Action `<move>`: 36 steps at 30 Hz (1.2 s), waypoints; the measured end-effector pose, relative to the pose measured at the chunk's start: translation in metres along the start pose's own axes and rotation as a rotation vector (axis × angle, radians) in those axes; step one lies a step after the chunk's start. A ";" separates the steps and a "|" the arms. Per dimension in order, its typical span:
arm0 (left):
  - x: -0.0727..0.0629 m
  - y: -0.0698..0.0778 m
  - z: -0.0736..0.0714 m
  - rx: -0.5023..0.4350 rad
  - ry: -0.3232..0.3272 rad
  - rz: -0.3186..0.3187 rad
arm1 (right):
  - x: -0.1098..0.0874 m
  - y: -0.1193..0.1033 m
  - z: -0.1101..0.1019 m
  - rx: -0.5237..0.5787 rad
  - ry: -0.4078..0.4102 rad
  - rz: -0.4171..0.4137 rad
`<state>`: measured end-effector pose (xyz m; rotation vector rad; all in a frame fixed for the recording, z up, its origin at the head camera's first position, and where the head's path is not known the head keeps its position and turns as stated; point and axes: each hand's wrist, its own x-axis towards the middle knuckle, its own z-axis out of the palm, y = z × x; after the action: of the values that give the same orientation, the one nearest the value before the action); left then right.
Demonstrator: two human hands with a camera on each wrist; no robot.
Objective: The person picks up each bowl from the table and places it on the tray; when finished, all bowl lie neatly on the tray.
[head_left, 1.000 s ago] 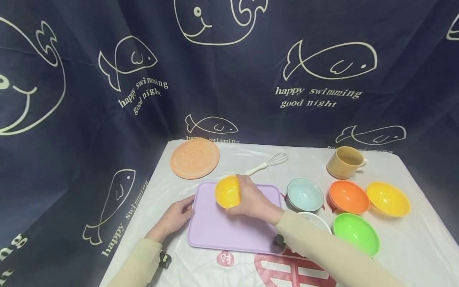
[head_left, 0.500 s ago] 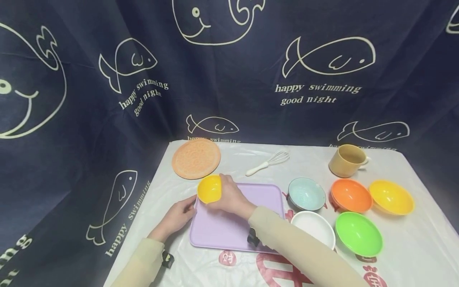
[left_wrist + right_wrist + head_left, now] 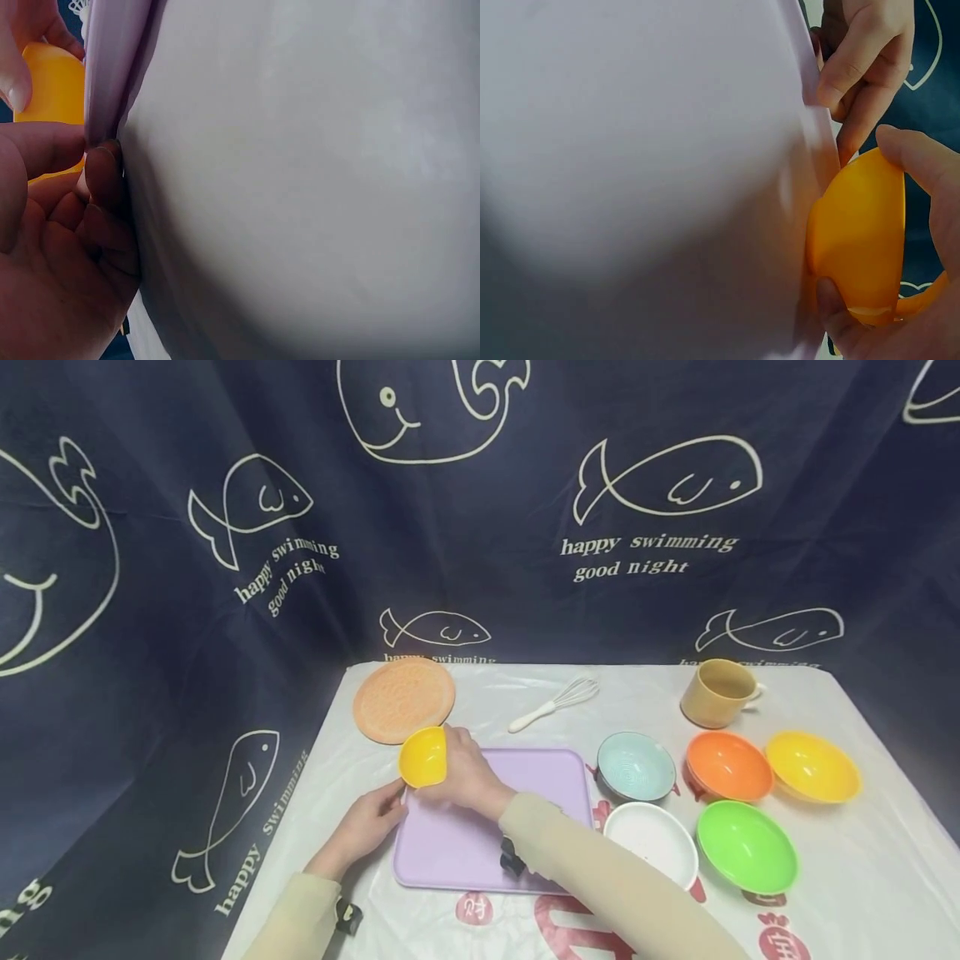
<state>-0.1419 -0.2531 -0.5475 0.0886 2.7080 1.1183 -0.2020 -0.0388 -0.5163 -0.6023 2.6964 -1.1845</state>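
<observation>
My right hand (image 3: 467, 774) holds a small yellow bowl (image 3: 422, 758) by its right side, over the far left corner of a lilac tray (image 3: 487, 852). In the right wrist view the thumb and a finger grip the bowl (image 3: 862, 232) at two places on its rim, and its base is at the tray's edge. My left hand (image 3: 363, 827) pinches the tray's left edge between thumb and fingers. Seen from the left wrist, the tray's rim (image 3: 112, 67) runs up from those fingertips (image 3: 105, 172).
An orange round plate (image 3: 403, 700) lies behind the tray, with a whisk (image 3: 555, 703) to its right. At the right stand a mug (image 3: 716, 697) and light blue (image 3: 636, 767), orange (image 3: 729, 766), large yellow (image 3: 813, 767), white (image 3: 651, 845) and green (image 3: 747, 847) bowls.
The right hand has carried the small yellow bowl leftward, from above the tray's far middle to its far left corner. The left hand stays at the tray's edge.
</observation>
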 end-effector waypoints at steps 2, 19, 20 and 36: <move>-0.002 0.001 0.000 -0.002 -0.002 -0.011 | 0.002 -0.001 0.002 -0.005 -0.003 -0.007; 0.001 0.003 0.001 0.008 0.003 -0.024 | 0.004 0.000 -0.002 0.021 -0.015 -0.042; 0.001 0.004 0.001 0.006 0.004 -0.030 | 0.003 0.001 -0.004 0.030 -0.016 -0.044; 0.004 0.001 0.006 0.015 -0.014 -0.102 | -0.082 0.035 -0.147 -0.089 0.031 -0.010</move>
<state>-0.1442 -0.2473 -0.5517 -0.0393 2.6751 1.0645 -0.1783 0.1158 -0.4445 -0.6155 2.7879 -1.0895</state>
